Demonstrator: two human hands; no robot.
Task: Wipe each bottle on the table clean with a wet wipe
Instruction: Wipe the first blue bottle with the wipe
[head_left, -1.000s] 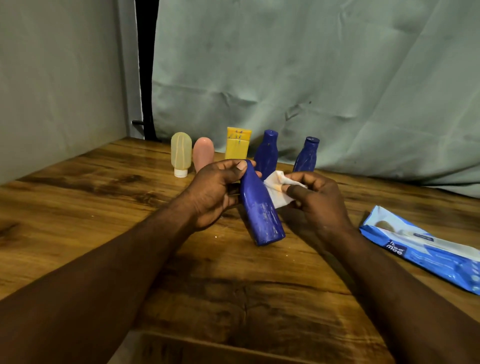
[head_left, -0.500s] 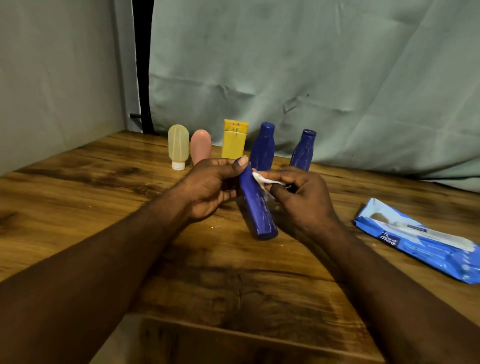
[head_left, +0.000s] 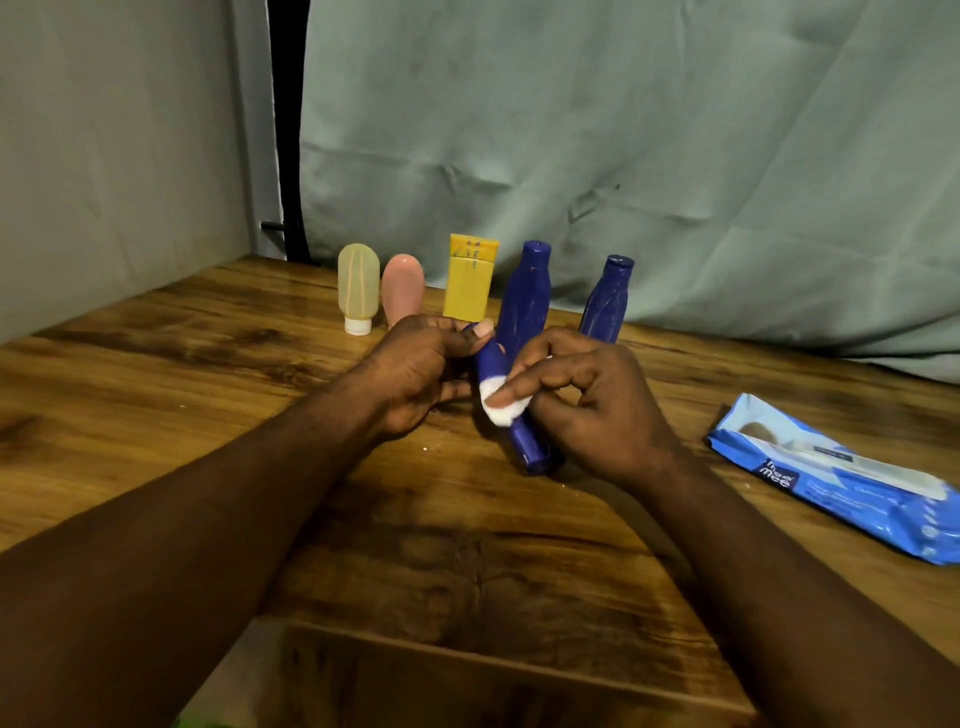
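While I've got this one tipped over in front of me, here's the layout. Closest to me is the wooden table (head_left: 467, 561), and right above it is the base of the blue bottle (head_left: 525, 444). I honestly can't tell if the base touches the wood.

The bottle's long axis runs from that base up and away to the cap, leaning a bit left, so the cap points toward the back row. My left hand (head_left: 415, 374) grips the cap end, with fingers and thumb curled round the neck. My right hand (head_left: 592, 410) comes in from the bottle's right side, pinching a bunched wet wipe (head_left: 500, 408) against the body with one finger pressed on top of it.

The wipe sits about halfway along, so I reckon the next stroke should follow that axis down toward the base, the end my right hand is nearer.

Well off to the bottle's right lies the blue wipes pack (head_left: 841, 483). Behind the bottle, all upright:
- a yellowish translucent squeeze bottle (head_left: 358, 283)
- a pink squeeze bottle (head_left: 402, 286)
- a yellow tube (head_left: 470, 283)
- a taller blue bottle (head_left: 525, 291)
- a shorter blue bottle (head_left: 608, 301)
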